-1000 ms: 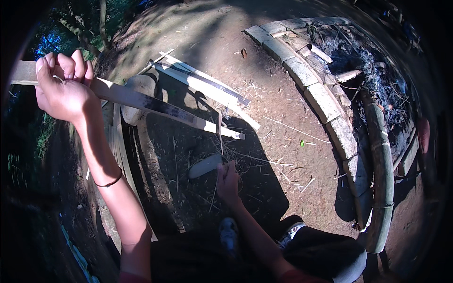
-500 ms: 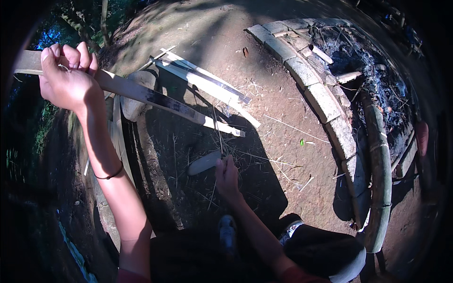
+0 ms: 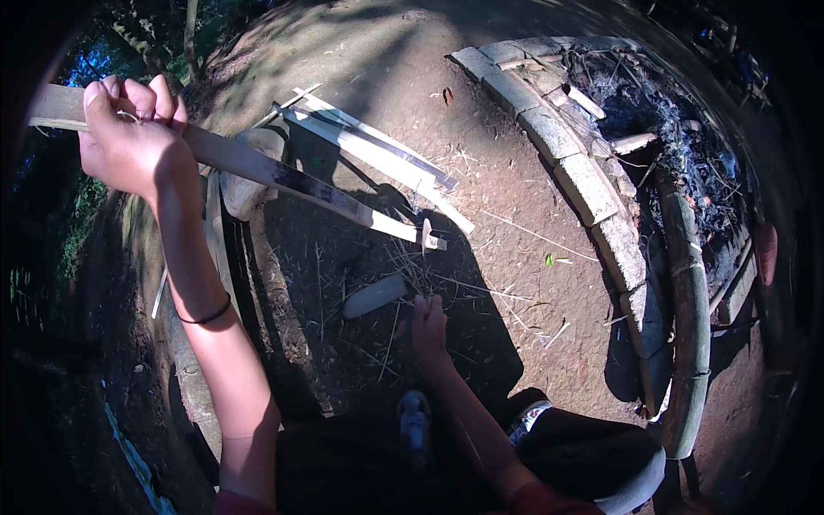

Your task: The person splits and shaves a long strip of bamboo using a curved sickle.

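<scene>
My left hand (image 3: 137, 142), raised at the upper left, is closed round a long bamboo strip (image 3: 292, 178). The strip slants down to the right, with a dark patch along its middle and a pale far end. Lower in the middle, my right hand (image 3: 429, 324) is closed on what looks like a knife. Its narrow blade (image 3: 427, 233) shows at the pale end of the strip; the handle is hidden in my fingers. I cannot tell whether the blade touches the strip. Below that end, a flat rounded piece of wood (image 3: 374, 296) lies on the ground among thin shavings.
Several pale split bamboo strips (image 3: 360, 148) lie on the dirt beyond my hands. A rounded stone (image 3: 249, 184) is under the held strip. To the right, a brick edging (image 3: 584, 184) curves round an ashy fire pit (image 3: 687, 146), with a thick bamboo pole (image 3: 689, 343) alongside.
The blade has moved right, to the pale end of the strip. My right hand has shifted slightly right and nearer to me. The left hand and strip have barely moved.
</scene>
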Action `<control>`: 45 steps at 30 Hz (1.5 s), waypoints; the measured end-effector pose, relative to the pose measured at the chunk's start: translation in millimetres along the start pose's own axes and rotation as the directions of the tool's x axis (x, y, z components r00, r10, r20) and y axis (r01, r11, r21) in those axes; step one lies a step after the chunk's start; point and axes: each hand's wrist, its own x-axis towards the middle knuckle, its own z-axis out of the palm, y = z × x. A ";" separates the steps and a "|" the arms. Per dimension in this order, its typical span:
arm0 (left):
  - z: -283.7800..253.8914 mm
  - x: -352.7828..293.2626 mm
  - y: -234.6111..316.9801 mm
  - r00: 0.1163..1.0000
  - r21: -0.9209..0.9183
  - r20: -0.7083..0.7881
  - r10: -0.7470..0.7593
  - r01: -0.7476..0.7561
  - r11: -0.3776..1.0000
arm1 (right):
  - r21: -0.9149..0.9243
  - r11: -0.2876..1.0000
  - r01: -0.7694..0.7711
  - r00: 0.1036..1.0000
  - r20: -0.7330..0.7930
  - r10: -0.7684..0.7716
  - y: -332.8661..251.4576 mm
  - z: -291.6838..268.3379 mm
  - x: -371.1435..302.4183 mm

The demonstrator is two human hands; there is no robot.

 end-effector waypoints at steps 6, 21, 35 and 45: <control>11.0 1.3 -8.6 0.987 0.065 -0.159 -0.014 0.025 0.998 | -0.033 0.997 0.073 0.997 0.012 -0.072 -27.5 2.9 1.0; 6.2 21.5 -32.6 0.971 0.072 -0.214 0.104 -0.090 0.993 | 0.017 0.996 0.090 0.995 0.046 -0.090 -45.8 5.6 9.7; 15.6 13.3 -22.7 0.965 0.202 -0.235 0.120 -0.072 0.977 | 0.031 0.991 0.128 0.985 0.112 -0.130 -69.4 3.0 3.2; 27.3 13.6 -26.8 0.970 0.195 -0.200 0.136 -0.097 0.976 | -0.047 0.998 -0.031 0.999 -0.021 0.030 1.1 -9.3 4.0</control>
